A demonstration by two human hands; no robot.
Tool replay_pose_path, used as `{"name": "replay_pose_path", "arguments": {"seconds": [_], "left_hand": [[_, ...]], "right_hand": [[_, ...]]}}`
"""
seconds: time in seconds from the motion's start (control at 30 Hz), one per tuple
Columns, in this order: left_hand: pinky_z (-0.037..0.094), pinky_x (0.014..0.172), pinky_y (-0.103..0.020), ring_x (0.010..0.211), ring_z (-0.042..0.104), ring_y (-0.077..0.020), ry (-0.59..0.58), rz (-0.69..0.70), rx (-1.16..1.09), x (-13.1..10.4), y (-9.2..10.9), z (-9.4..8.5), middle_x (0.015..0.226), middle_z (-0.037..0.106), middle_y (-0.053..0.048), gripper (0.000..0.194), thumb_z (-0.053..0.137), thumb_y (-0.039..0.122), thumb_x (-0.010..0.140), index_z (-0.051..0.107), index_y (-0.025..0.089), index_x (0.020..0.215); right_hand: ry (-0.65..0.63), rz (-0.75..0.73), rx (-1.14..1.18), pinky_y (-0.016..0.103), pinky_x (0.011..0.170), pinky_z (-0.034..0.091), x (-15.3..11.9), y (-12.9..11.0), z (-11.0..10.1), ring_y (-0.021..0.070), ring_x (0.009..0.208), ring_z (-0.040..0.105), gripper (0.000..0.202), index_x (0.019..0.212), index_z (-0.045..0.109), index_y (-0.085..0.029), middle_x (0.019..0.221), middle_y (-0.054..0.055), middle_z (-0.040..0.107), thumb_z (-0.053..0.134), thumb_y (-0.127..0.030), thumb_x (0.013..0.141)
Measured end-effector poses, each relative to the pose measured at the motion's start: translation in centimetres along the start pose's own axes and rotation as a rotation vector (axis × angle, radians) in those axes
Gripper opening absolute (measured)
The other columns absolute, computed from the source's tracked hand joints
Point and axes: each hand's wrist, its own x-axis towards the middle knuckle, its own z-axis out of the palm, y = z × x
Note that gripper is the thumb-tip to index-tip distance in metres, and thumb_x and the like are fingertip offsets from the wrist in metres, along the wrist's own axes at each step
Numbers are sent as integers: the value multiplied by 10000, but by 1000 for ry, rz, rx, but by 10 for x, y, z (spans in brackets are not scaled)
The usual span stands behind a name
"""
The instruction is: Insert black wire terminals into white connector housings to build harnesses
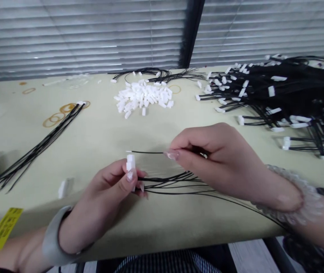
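Observation:
My left hand (107, 197) pinches a small white plastic connector (130, 162) upright between thumb and fingers, with several thin black wires (176, 184) trailing from it to the right. My right hand (224, 163) holds a single black wire (146, 152) between thumb and forefinger, its metal tip pointing left, just above and short of the connector. Both hands hover over the pale green table (99, 132) near its front edge.
A heap of loose white connectors (143, 96) lies at the table's middle back. A big tangle of finished black harnesses (287, 94) fills the right. A bundle of black wires (36, 149) lies at left, near rubber bands (55, 118). One loose connector (64, 188) sits near my left hand.

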Motion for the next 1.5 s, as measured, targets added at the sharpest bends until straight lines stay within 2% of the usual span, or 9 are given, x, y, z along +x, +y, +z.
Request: {"name": "replay_pose_path", "arguments": {"seconds": [0.17, 0.37, 0.57, 0.63, 0.8, 1.03, 1.27, 1.5], "left_hand": [[464, 603, -169, 605, 563, -79, -2, -17, -102, 1, 1, 0, 685, 607, 30, 158, 687, 355, 723, 686, 198, 741], [457, 648, -162, 648, 567, -78, -65, 16, -61, 0, -2, -4, 694, 616, 32, 143, 624, 351, 785, 691, 225, 795], [450, 654, -164, 660, 561, -80, -76, 10, -43, -2, -3, -6, 699, 618, 30, 155, 617, 363, 789, 688, 225, 792], [448, 657, -165, 662, 559, -82, -75, 17, -25, -3, -2, -5, 697, 617, 31, 160, 617, 370, 788, 686, 226, 795], [445, 647, -174, 657, 553, -84, -66, 28, 8, -1, -4, -3, 704, 614, 35, 153, 607, 368, 796, 675, 232, 792], [419, 645, -183, 664, 522, -92, -92, 89, 187, -1, -6, -3, 679, 594, 33, 194, 533, 368, 847, 619, 219, 758], [421, 657, -182, 684, 526, -90, -98, 76, 169, -1, -5, -2, 703, 590, 40, 193, 515, 383, 855, 617, 233, 789], [415, 652, -174, 677, 520, -86, -96, 102, 214, -3, -5, -4, 700, 590, 42, 181, 529, 367, 849, 619, 231, 772]], "right_hand": [[-61, 2, 31, 172, 447, 312, 1, -1, -5, 43, 494, 385, 201, 639, 577, -140, 530, -36, 482, 517, -193, 824], [-82, -16, -7, 165, 460, 313, 2, 3, -1, 36, 496, 391, 189, 668, 590, -140, 539, -44, 500, 512, -201, 829], [-3, -230, -205, 166, 544, 331, 1, 9, -1, 28, 558, 468, 118, 727, 619, -142, 621, -36, 585, 529, -127, 802], [-5, -258, -248, 167, 545, 326, 0, 8, -2, 29, 559, 464, 109, 731, 611, -136, 620, -33, 576, 528, -120, 801], [-23, -235, -322, 182, 538, 310, 2, 4, 1, 37, 539, 420, 140, 714, 592, -127, 600, -31, 524, 500, -138, 819], [-123, -229, -463, 231, 552, 297, 6, -2, 15, 85, 628, 500, 229, 732, 618, -143, 685, -7, 562, 449, -213, 870], [-111, -154, -405, 229, 571, 298, 7, -2, 18, 74, 609, 495, 226, 782, 582, -150, 682, -19, 570, 402, -236, 888], [-46, -135, -268, 200, 541, 276, 6, -4, 19, 29, 523, 394, 201, 716, 577, -124, 588, -48, 505, 450, -185, 859]]}}
